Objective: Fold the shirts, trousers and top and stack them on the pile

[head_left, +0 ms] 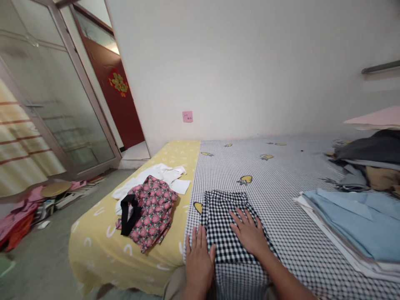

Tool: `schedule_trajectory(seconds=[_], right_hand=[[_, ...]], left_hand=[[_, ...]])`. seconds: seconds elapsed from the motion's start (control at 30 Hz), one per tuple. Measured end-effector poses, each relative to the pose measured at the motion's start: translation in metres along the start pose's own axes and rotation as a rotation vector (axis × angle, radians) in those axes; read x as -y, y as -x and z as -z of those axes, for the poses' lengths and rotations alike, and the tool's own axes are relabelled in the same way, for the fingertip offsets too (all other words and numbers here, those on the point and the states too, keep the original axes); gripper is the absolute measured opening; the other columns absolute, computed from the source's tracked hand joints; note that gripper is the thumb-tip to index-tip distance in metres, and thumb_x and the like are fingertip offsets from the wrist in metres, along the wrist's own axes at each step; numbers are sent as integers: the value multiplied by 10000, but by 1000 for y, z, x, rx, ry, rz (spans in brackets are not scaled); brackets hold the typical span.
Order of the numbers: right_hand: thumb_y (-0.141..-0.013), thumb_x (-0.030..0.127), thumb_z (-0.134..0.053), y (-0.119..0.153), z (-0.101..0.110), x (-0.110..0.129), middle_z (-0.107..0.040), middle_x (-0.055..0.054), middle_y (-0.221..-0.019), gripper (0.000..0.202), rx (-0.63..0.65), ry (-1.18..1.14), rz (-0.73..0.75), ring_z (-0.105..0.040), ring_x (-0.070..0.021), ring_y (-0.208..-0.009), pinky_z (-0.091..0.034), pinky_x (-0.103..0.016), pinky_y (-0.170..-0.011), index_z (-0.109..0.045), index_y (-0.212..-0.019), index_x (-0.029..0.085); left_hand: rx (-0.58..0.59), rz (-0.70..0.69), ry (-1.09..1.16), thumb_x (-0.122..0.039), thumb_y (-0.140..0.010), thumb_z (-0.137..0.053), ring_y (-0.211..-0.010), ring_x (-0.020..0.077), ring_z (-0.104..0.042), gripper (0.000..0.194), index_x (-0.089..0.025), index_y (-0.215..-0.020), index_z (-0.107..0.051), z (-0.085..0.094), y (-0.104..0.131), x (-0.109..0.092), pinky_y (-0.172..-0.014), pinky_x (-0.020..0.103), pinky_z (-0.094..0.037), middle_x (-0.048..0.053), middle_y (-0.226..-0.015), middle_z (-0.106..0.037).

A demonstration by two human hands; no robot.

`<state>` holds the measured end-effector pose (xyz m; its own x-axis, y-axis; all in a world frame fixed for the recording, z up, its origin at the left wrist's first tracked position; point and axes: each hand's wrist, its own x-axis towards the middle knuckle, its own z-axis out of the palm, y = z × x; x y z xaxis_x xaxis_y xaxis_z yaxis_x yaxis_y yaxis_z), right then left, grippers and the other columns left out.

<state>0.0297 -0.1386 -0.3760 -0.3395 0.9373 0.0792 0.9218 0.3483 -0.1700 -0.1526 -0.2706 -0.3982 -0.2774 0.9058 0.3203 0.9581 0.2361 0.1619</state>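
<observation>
A black-and-white checked garment (226, 221) lies flat on the bed, its waistband toward the wall. My right hand (248, 233) rests palm down on its right part, fingers spread and holding nothing. At its lower left edge, my left hand (199, 258) lies flat with the fingers stretched out, partly over the checked bedsheet (225, 166). Further left, a pink floral garment with a black band (153, 212) lies on the yellow cover (103, 250), partly over white clothing (159, 171).
Folded light blue clothing (353, 212) tops a stack at the right, with dark and brown clothes (378, 166) behind it. The wall (250, 75) bounds the bed's far side. Books and pink cloth (31, 200) lie on the floor at the left, near a glass door (62, 83).
</observation>
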Motion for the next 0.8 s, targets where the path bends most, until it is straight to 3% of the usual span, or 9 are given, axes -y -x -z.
schedule_trajectory(seconds=[0.2, 0.27, 0.33, 0.43, 0.53, 0.67, 0.8], right_hand=[[-995, 621, -241, 1, 3, 2, -241, 40, -1645, 585, -5, -6, 3, -180, -305, -1522, -146, -616, -1200, -319, -1537, 416], [-993, 628, -255, 1, 4, 3, -247, 43, -1641, 582, -8, -11, 4, -184, -305, -1521, -149, -615, -1200, -333, -1530, 418], [-993, 627, -264, 1, 5, 3, -262, 43, -1635, 575, -13, -16, 9, -194, -305, -1518, -156, -614, -1199, -346, -1524, 421], [-995, 614, -284, 1, 2, 3, -286, 37, -1626, 559, -43, -20, 14, -215, -309, -1512, -158, -621, -1195, -373, -1512, 421], [-990, 618, -292, 0, -4, 1, -299, 39, -1620, 554, -78, -37, 24, -225, -316, -1508, -155, -639, -1191, -393, -1501, 429], [-976, 616, -318, -3, -13, -4, -309, 42, -1613, 549, -82, -70, 39, -256, -341, -1496, -169, -677, -1179, -412, -1489, 447], [-964, 599, -350, -5, -20, -8, -293, 58, -1613, 550, -93, -77, 53, -262, -358, -1491, -181, -698, -1169, -386, -1496, 468]], left_hand=[[248, 153, 64, -414, -1000, -274, -1487, 265, -318, 553, -191, -1475, -446, 29, -24, -12, -1216, 585, -257, 61, -1588, -357], [250, 200, 44, -375, -998, -266, -1496, 275, -295, 566, -148, -1501, -392, 37, -40, -20, -1203, 608, -259, 96, -1609, -292], [177, 168, 26, -333, -989, -274, -1514, 274, -246, 581, -128, -1532, -312, 37, -58, -30, -1207, 615, -238, 103, -1628, -215], [68, 9, 47, -331, -986, -284, -1525, 261, -207, 582, -169, -1545, -277, 23, -83, -42, -1225, 609, -197, 64, -1640, -181], [110, -118, 74, -428, -995, -281, -1513, 262, -248, 596, -186, -1539, -291, -2, -103, -48, -1228, 609, -192, 52, -1625, -246], [141, -75, 35, -543, -992, -219, -1508, 293, -256, 667, -154, -1522, -329, -28, -126, -46, -1217, 637, -183, 91, -1611, -270], [154, 33, -43, -534, -998, -191, -1506, 307, -256, 671, -139, -1524, -321, -29, -150, -44, -1209, 660, -162, 129, -1607, -278]])
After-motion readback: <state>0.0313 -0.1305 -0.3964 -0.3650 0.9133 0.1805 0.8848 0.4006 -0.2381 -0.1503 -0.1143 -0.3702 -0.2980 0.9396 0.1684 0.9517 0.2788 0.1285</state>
